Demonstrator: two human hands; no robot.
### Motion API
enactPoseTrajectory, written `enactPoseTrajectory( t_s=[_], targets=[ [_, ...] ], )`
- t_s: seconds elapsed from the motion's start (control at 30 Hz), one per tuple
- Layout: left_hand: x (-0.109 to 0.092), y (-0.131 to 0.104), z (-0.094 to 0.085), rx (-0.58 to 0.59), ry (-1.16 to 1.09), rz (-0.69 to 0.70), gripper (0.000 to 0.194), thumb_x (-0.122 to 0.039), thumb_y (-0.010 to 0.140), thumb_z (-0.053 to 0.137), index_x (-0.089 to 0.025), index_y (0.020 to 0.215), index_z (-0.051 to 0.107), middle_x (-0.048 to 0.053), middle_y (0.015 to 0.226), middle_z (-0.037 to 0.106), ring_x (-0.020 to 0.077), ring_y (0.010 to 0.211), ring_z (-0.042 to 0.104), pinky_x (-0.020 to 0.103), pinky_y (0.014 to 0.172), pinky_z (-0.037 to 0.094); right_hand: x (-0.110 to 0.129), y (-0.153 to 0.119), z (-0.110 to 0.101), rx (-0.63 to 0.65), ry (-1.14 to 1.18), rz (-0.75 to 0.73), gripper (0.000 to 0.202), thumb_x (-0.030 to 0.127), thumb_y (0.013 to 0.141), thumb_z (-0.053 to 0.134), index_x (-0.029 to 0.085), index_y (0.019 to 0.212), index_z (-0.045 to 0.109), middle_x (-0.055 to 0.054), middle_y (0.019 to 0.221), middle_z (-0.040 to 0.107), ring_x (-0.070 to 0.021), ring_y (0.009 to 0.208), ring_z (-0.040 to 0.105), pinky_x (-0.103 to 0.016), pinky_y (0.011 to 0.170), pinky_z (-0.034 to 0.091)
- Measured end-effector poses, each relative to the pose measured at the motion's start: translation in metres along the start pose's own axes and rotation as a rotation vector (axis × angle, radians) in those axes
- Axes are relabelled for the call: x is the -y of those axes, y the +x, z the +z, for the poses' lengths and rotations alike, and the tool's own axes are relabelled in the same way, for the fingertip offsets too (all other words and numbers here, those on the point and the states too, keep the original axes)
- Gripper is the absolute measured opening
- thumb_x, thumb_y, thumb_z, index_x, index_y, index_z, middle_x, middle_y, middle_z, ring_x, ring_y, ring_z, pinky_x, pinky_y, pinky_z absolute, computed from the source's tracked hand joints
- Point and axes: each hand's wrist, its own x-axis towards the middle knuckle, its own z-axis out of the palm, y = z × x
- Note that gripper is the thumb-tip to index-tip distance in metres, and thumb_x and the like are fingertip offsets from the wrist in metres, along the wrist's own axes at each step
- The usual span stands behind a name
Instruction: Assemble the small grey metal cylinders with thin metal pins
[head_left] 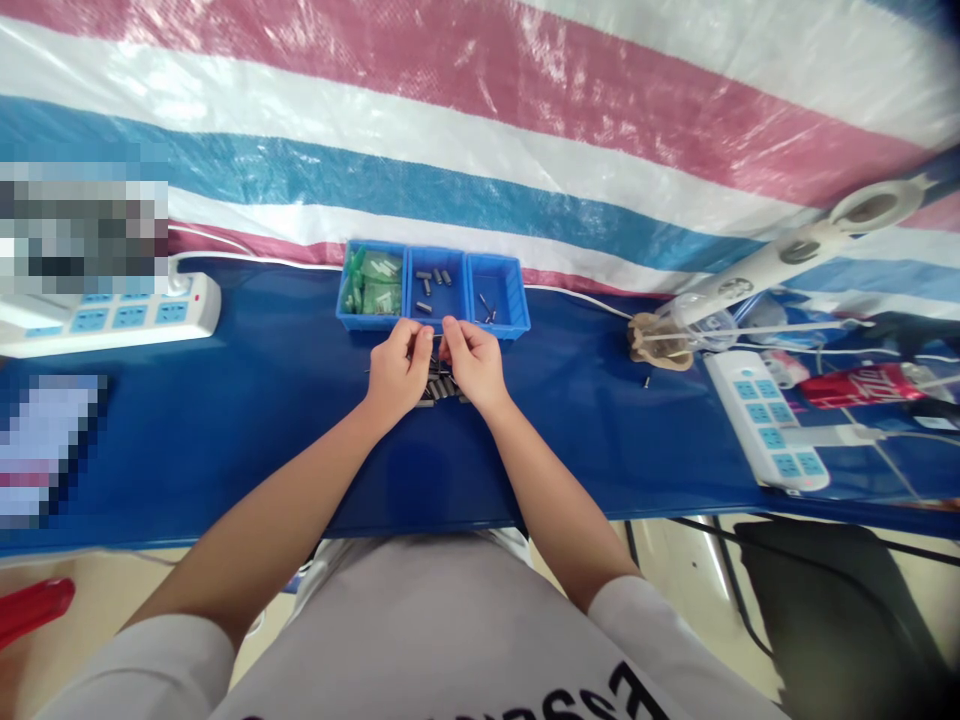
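My left hand (pixel 400 372) and my right hand (pixel 477 366) are close together over the table, thumbs and fingers pinched. A thin dark sliver shows between the fingertips, too small to name. Under and between the hands lies a pile of dark grey metal cylinders (pixel 442 388), partly hidden by the fingers. Just beyond stand three joined blue bins. In the left bin (pixel 371 322) are green-tinted plastic bags (pixel 381 268) with pale pieces. The middle bin (pixel 454 318) has several grey cylinders (pixel 424 307). A few small screw-like pieces (pixel 489 312) sit in the right bin (pixel 510 285).
White power strips stand at the left (pixel 191 305) and right (pixel 765 425). A phone (pixel 45 445) lies at the left. Toward the right are a brown-rimmed container (pixel 660 345), a loose screw (pixel 646 382) and a red can (pixel 855 385). Striped sheeting (pixel 465 110) hangs behind.
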Motion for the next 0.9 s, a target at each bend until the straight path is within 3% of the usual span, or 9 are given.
enactPoseTrajectory(
  t_s=[0.9],
  targets=[
    [-0.0019,0.001,-0.0006,0.002,0.01,-0.009,0.032,-0.044,0.102,0.047,-0.019,0.083,0.055,-0.002,0.064,0.06,0.0102,0.057,0.056,0.023,0.061,0.042,-0.0004,-0.0008,0.0,0.008,-0.045,-0.003,0.054,0.063,0.094,0.05,0.018,0.064,0.055,0.001,0.061,0.055,-0.0101,0.059,0.05,-0.025,0.061,0.042]
  ],
)
